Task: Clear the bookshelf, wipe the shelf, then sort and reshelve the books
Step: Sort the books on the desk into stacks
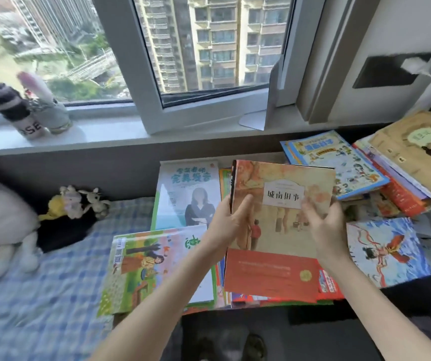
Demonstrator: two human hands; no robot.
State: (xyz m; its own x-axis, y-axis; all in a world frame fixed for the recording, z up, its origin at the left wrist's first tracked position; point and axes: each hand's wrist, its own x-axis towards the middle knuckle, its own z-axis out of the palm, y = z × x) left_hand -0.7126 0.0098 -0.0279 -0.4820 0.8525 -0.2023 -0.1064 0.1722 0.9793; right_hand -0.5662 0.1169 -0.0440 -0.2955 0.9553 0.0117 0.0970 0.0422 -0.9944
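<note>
Count so far: one book [274, 272] in the air, orange-and-red cover, held by two hands. The left hand [225, 225] grips the spine edge, thumb on the front and fingers curled behind. The right hand [323, 230] holds the opposite edge, fingers bent over the cover. The book sits tilted just above a pile on the bed.

Five more covers lie face up around it: a white book [188, 194], a green picture book [152, 267], a blue cartoon book [339, 165], a tan book [417, 155] and a blue book with a red figure [389, 251].

The open room is on the left, on the checked sheet [40, 295]. Two soft toys [79, 201] sit against the wall, and two blurry things [53, 113] stand on the windowsill [110, 134].

The pile underneath only shows edges, so it's uncountable. The right stack is cut off by the frame.
</note>
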